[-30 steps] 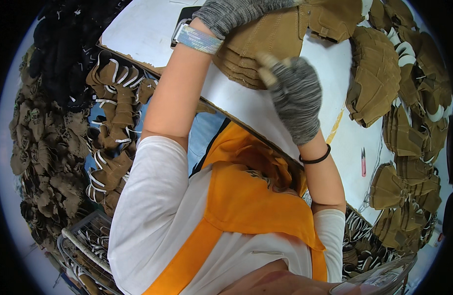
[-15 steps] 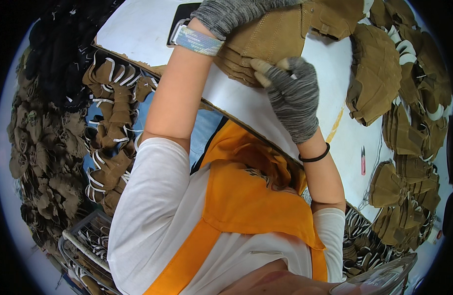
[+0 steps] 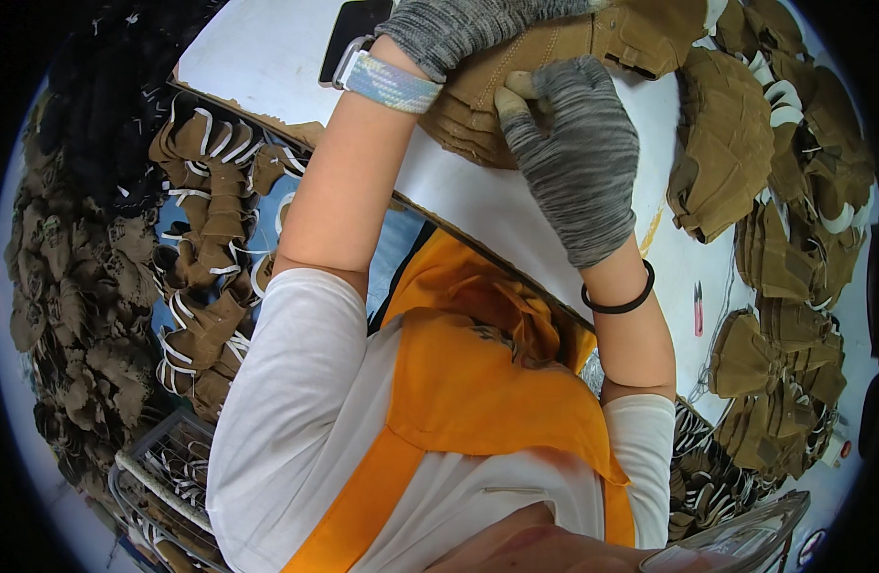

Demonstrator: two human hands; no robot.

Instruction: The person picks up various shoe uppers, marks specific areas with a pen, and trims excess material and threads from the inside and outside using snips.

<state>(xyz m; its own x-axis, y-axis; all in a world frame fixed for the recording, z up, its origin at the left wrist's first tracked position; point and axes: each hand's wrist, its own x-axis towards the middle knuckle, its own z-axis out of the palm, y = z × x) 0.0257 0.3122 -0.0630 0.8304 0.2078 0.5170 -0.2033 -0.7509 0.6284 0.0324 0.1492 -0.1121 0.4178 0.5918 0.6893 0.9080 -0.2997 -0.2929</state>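
A fanned stack of stitched brown suede pieces (image 3: 463, 134), which look like shoe uppers, lies on the white table (image 3: 439, 181). Across its top reaches my left hand (image 3: 463, 33) in a grey knit glove; the fingers run up to the picture's upper edge and are mostly hidden. My right hand (image 3: 582, 158), gloved alike with pale fingertips, rests over the stack's near right part. Its thumb and a curled fingertip come close together in a pinch; anything between them cannot be made out. Another brown stitched part (image 3: 649, 38) adjoins the stack at the upper right.
A black phone (image 3: 353, 38) lies left of my left wrist. More brown stacks (image 3: 721, 143) line the table's right side, near pink-handled snips (image 3: 698, 310). Beyond the table's left edge are white-edged brown pieces (image 3: 205, 329), a grey-brown heap (image 3: 67, 277) and a wire basket (image 3: 162, 487).
My right hand has moved up and farther over the stack from its near edge, its fingers curling in closer to the thumb. My left hand has barely shifted.
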